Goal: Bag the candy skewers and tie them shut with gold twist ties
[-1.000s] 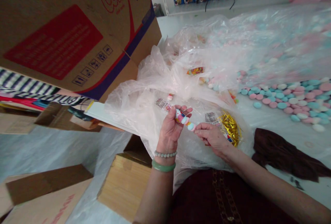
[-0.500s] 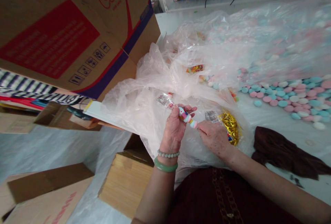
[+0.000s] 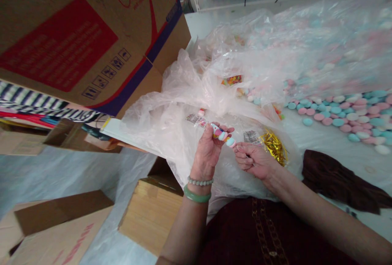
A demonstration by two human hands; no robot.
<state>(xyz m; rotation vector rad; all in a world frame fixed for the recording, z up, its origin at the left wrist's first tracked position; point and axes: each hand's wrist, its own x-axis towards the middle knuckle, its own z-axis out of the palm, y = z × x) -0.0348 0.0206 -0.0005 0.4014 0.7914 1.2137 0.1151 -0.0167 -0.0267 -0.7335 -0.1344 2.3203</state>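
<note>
My left hand (image 3: 206, 150) is closed around a slim string of pastel candy-like pieces (image 3: 223, 136) in pink, blue and white, with a coloured figure among them. Clear wrapping with a printed label (image 3: 192, 118) juts out beyond that thumb. At the string's lower right end, my right hand (image 3: 255, 159) pinches the tip between thumb and fingers. Both hands are above a crumpled clear plastic bag (image 3: 179, 134). Right of them on the plastic are gold tinsel strips (image 3: 275, 146) and another printed label (image 3: 251, 136).
A large printed carton (image 3: 134, 52) stands at the left, with open cardboard boxes (image 3: 64, 216) below. Loose pastel discs (image 3: 346, 112) lie on the white table at the right, many under clear plastic. A dark brown cloth (image 3: 339, 179) is near them.
My right hand has turned, so its curled fingers now show at the end of the string. The string has shifted slightly in my left hand, which stays in about the same place.
</note>
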